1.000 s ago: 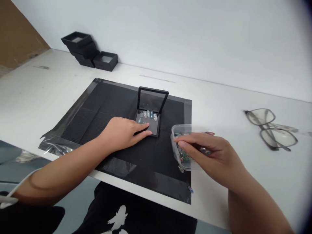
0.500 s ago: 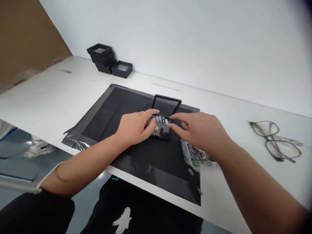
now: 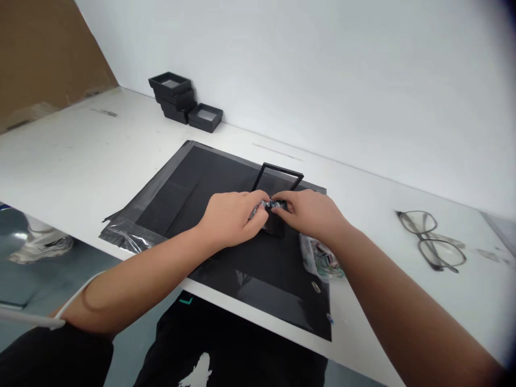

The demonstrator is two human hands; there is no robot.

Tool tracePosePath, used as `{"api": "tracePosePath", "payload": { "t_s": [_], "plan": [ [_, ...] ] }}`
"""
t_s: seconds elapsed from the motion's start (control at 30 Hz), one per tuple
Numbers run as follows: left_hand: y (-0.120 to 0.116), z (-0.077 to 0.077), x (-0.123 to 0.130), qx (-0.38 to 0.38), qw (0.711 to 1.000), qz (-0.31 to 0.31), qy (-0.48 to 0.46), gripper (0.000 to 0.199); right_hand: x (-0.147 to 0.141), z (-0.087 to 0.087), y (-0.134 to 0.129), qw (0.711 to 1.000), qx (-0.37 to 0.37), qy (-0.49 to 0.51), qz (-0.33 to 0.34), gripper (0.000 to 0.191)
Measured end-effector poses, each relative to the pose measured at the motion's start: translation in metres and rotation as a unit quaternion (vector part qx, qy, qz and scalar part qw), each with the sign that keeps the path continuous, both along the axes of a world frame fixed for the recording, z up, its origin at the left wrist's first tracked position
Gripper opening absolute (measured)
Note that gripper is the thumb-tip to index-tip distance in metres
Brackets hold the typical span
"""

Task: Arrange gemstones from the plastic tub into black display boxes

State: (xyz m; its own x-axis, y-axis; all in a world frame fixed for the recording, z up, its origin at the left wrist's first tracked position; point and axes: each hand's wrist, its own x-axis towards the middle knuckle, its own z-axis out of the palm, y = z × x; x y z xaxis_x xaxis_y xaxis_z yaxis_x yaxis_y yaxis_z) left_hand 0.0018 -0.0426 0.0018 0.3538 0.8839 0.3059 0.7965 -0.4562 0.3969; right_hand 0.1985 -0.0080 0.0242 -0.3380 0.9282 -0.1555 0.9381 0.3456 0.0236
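**Currently Lying Open: a Small Black Case Between Two Hands**

Right at the front of the raised lid, with its dark frame and clear panel, a few small shiny pieces are showing, silvery and bluish, over the case's base. The case itself is resting on a black mat, toward the mat's right side. From the left, the left hand is curving in over the base, thumb and forefinger bent close together beside the pieces. From the other side the right hand is mirroring it, its fingertips almost meeting the left ones. Fingers are covering the contact, so I cannot tell whether either hand is pinching a piece or only touching it.

Just beside the right forearm, and partly hidden by it, a clear tub is holding a jumble of small coloured bits. One loose shiny piece is lying on the mat near the tub.

Farther out, a pair of glasses is lying on the white table, well to the right. Toward the back, black boxes are standing in an uneven stack, with a single box sitting alongside.
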Motion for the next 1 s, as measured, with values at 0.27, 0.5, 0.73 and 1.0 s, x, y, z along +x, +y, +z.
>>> {"api": "tracePosePath", "payload": {
  "t_s": [0.27,0.5,0.73,1.0],
  "plan": [
    [-0.003,0.003,0.002,-0.003,1.0,-0.013,0.007,0.035,-0.006,-0.001,-0.003,0.994,0.032,-0.091,0.046,0.038],
    [0.0,0.001,0.003,-0.016,1.0,-0.011,0.003,0.042,-0.007,-0.003,-0.004,0.991,0.057,-0.111,0.039,0.034],
    [0.005,-0.002,-0.001,-0.029,1.0,-0.005,0.0,0.044,0.009,0.013,-0.028,0.989,0.141,-0.01,-0.038,0.035],
    [-0.009,-0.006,0.003,0.112,0.982,-0.111,-0.105,0.029,0.129,0.014,-0.082,0.967,0.064,0.202,-0.144,0.033]
  ]
}}
